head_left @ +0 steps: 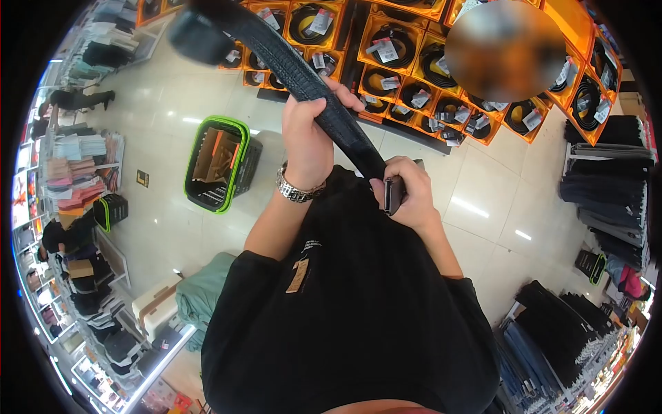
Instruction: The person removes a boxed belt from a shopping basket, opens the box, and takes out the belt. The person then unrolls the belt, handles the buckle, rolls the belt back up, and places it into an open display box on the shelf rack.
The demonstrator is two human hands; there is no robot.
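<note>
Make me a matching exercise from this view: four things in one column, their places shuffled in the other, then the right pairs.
Things
1. textured black belt
2. metal-link wristband
3. nearest green-rimmed shopping basket
4. coiled belts with tags

Places
A. on the tiled floor
B. inside orange display boxes
C. gripped by the left hand and right hand
D. around the left wrist

Pairs: 1-C, 2-D, 3-A, 4-B
</note>
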